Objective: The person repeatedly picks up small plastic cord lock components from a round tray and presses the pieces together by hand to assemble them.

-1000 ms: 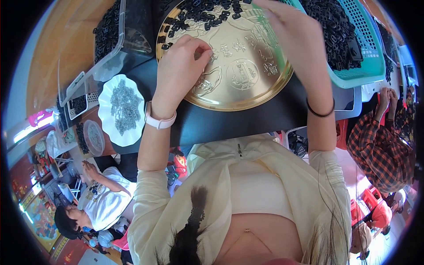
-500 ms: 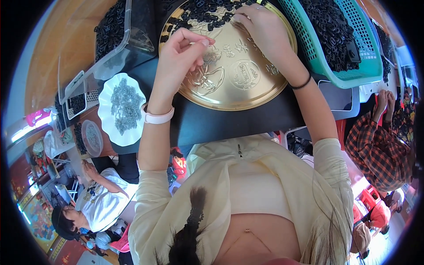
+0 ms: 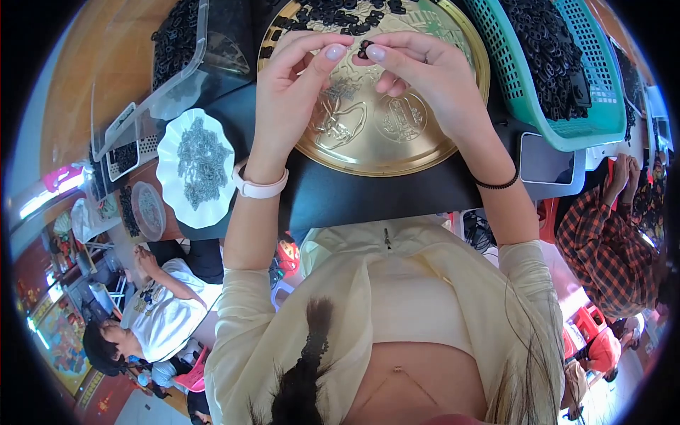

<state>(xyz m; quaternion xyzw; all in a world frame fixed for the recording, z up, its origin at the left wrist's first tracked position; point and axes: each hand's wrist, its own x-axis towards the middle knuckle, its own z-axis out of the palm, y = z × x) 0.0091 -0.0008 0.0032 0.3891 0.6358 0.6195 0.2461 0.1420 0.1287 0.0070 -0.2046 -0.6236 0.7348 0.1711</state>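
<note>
My right hand pinches a small black plastic piece between thumb and fingertips. Close beside it, my left hand has thumb and index finger pressed together; whatever is between them is too small to make out. Both hands are over a round gold tray with raised patterns. Loose black plastic pieces lie along the tray's far side. Near my left fingers, a few tiny silvery bits rest on the tray. A white scalloped dish left of my forearm holds a heap of small clear or silvery parts.
A green perforated basket full of black pieces stands at the right. Near it lies a phone-like flat device. At the left is a clear plastic bin with more black pieces. Other people sit at both sides.
My right hand has come back from the black pieces at the tray's far side, now with one in its fingertips. The two hands have drawn close together.
</note>
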